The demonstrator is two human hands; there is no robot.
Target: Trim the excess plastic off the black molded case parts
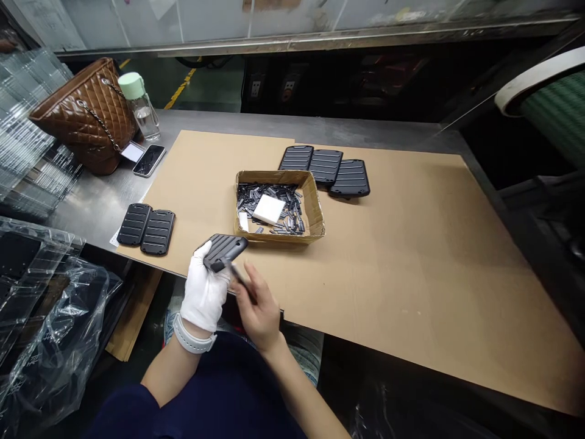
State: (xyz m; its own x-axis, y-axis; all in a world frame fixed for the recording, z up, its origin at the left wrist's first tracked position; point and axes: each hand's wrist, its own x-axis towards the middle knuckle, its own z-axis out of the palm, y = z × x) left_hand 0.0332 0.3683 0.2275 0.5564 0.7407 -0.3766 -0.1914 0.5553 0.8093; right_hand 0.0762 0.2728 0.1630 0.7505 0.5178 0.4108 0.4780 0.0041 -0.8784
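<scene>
My left hand (203, 297), in a white glove, grips a black ribbed plastic panel (223, 247) tilted above the table's near edge. Bare fingers of my right hand (260, 311) are closed round a slim dark tool (242, 280), blurred, so its exact kind is unclear. The tool's tip is close to the panel's lower edge; whether they touch I cannot tell. Just beyond the panel stands an open cardboard box (316, 213) holding many small black plastic strips (292, 210) and a white block (269, 210).
Two similar panels (158, 231) lie at the left edge, and three more panels (325, 167) sit behind the box. Cardboard (411, 262) covers the tabletop. Back left are a brown quilted bag (91, 116), a bottle (144, 113) and a phone (149, 160). Clear plastic wrap (64, 323) hangs lower left.
</scene>
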